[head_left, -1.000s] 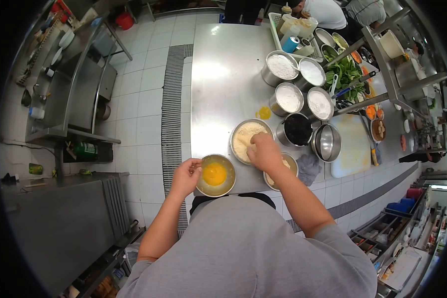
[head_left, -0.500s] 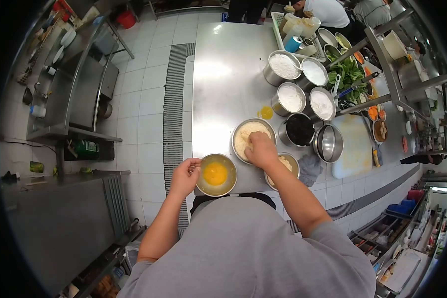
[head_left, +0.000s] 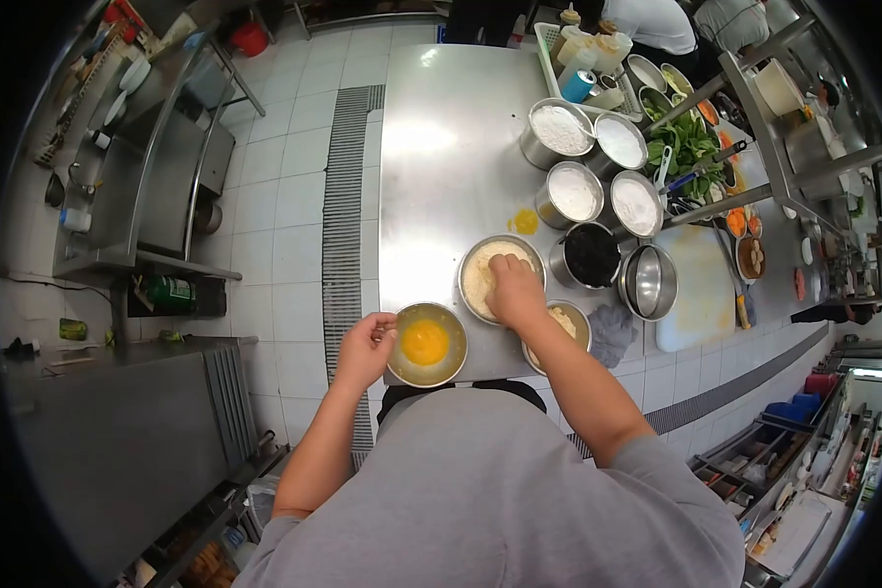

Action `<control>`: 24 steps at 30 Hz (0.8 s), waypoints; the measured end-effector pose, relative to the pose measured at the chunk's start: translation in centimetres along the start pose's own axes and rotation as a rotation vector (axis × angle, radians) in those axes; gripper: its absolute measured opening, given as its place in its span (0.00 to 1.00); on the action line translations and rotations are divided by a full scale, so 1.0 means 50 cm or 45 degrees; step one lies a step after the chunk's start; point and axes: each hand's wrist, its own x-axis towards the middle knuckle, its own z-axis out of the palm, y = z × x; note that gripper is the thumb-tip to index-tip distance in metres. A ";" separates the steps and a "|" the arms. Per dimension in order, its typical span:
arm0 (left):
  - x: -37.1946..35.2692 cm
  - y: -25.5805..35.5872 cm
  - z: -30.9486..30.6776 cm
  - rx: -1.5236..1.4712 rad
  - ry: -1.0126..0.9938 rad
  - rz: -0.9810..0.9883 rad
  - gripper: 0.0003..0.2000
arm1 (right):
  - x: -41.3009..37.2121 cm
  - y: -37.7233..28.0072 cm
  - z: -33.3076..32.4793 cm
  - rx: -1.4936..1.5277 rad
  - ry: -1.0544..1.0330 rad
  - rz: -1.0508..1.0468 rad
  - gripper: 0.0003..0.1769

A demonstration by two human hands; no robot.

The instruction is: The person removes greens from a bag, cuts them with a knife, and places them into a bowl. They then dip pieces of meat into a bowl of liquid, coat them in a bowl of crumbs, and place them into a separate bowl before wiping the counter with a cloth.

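Observation:
A steel bowl of beaten egg stands at the table's near edge. My left hand is at its left rim, fingers loosely curled with a gap to the thumb, holding nothing visible. My right hand reaches into a steel bowl of pale breadcrumbs, fingers bent together and down on the crumbs. What those fingers hold, if anything, is hidden. A smaller bowl with pale yellowish pieces sits partly beneath my right forearm.
Pots of white powder and a pot of black contents stand behind. To the right are stacked steel bowls, a grey cloth and a cutting board. Yellow spill marks the steel table. People stand at the far end.
My right hand has shifted slightly within the breadcrumb bowl, its fingers now lower and more folded. My left hand and the egg bowl have stayed in place.

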 end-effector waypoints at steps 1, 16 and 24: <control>0.000 -0.002 0.000 -0.018 -0.002 -0.002 0.13 | 0.004 0.002 -0.006 0.064 0.032 -0.016 0.15; 0.019 0.008 -0.011 0.123 0.164 0.045 0.13 | -0.016 -0.016 -0.024 -0.002 0.331 -0.008 0.18; 0.055 0.027 0.018 0.271 0.147 0.110 0.13 | -0.052 0.001 -0.043 0.257 0.160 0.201 0.23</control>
